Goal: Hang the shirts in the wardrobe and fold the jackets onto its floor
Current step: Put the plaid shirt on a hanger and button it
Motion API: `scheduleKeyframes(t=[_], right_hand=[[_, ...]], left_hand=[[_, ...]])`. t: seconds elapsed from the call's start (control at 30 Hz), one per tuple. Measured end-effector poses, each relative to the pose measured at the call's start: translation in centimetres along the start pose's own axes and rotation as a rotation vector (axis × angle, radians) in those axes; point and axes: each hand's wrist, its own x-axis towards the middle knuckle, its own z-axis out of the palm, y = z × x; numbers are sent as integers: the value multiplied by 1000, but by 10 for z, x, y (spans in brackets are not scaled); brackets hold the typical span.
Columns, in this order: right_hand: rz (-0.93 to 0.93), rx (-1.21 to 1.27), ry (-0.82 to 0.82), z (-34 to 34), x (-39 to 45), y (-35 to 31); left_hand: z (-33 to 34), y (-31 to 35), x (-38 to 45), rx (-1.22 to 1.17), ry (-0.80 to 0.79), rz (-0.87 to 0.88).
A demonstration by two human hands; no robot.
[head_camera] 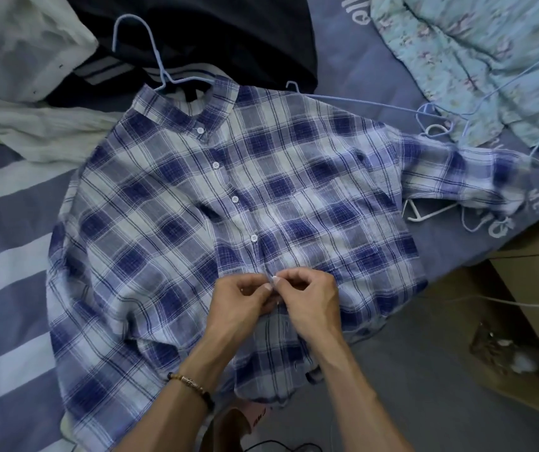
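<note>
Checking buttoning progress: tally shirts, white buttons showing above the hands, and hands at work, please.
Blue-and-white plaid shirt: 1
Small round white buttons showing: 4
Hands pinching placket: 2, left hand and right hand
Total: 7

Relative to the plaid shirt (229, 203): we see only the hook of the blue hanger (150, 50) at its collar, the rest lying inside. Its right-hand sleeve (476, 177) is motion-blurred. Bed lettering (499, 223) beyond that sleeve is partly covered, unreadable.

both hands (274, 296) on plaid shirt (170, 203) placket
</note>
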Motion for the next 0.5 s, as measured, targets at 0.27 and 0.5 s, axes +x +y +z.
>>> scheduleKeyframes(t=[0.27, 0.5], right_hand=[[-114, -87, -121, -7, -4, 4], [-108, -89, -98, -5, 2, 6]], left_hand=[[-3, 5, 5, -46, 0, -63], [-5, 6, 6, 95, 59, 3]])
